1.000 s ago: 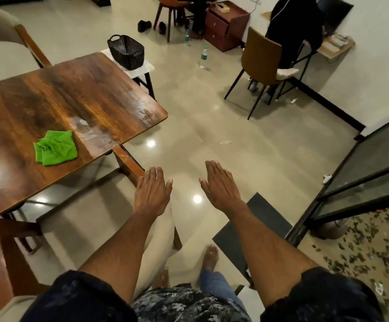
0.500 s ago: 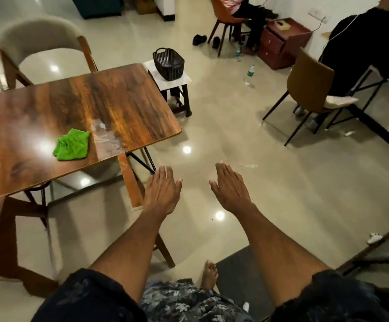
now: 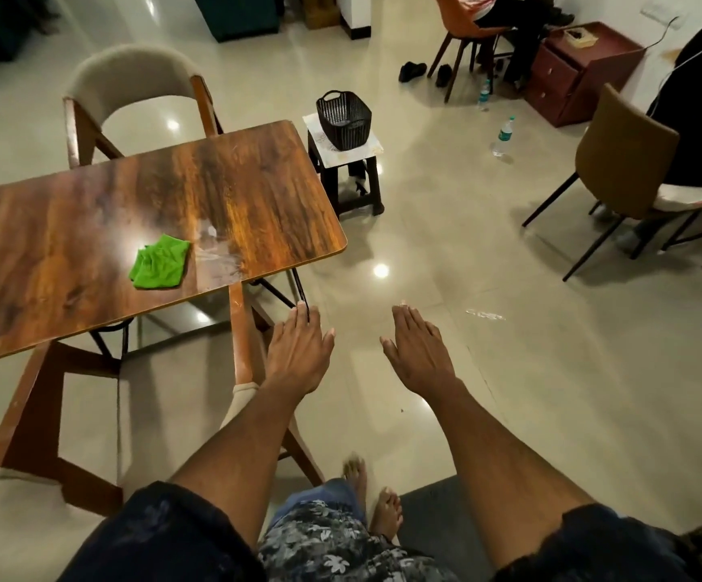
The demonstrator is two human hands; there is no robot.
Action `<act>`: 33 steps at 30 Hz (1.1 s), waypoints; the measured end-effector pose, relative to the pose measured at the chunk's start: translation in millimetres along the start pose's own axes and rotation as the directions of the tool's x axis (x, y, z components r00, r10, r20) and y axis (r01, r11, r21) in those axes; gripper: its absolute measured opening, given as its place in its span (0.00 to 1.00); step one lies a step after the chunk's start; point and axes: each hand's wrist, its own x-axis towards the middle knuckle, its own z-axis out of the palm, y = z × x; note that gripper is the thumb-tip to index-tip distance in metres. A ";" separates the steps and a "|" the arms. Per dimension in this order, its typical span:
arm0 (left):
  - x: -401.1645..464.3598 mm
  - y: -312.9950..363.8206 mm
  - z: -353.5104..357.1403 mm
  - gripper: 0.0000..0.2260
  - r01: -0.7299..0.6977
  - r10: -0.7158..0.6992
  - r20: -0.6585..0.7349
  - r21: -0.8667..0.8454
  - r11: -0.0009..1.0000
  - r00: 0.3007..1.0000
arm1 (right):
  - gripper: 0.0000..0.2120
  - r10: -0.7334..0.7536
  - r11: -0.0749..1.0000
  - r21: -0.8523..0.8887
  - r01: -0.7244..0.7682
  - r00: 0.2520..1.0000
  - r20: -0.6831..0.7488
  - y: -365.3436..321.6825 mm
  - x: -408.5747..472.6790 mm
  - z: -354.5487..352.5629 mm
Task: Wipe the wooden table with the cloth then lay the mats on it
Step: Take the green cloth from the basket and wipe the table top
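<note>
1. Here, in the head view, the left hand (image 3: 299,354) and right hand (image 3: 418,350) are held out flat above the floor, fingers extended and close together, nothing gripped.
2. The green cloth (image 3: 159,262) is seen crumpled on the wooden table (image 3: 68,245), near its right end, well apart from both hands.
3. A black basket (image 3: 344,119) is set on a stool (image 3: 345,161) just beyond the table's far right corner.

1 table (image 3: 89,228), 1 cloth (image 3: 159,262), 1 basket (image 3: 344,119), 2 bottles (image 3: 502,136), 2 hands (image 3: 299,354)
</note>
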 end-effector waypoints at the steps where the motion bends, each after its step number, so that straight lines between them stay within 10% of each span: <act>1: 4.9 2.9 0.0 0.30 0.003 -0.003 0.001 -0.005 1.000 1.000 | 0.30 -0.006 1.000 0.002 0.006 1.000 0.008 1.9 6.9 -1.0; 26: 157.5 -98.6 -6.7 0.37 0.324 -0.328 -0.064 -0.060 0.944 0.943 | 0.36 -0.225 0.968 -0.080 0.239 0.963 0.147 -40.8 243.4 -57.8; 33: 197.9 -127.0 -75.3 0.36 0.516 -0.545 -0.166 -0.187 0.836 0.822 | 0.57 -0.446 0.869 -0.132 0.477 0.870 0.212 -93.9 348.4 -79.3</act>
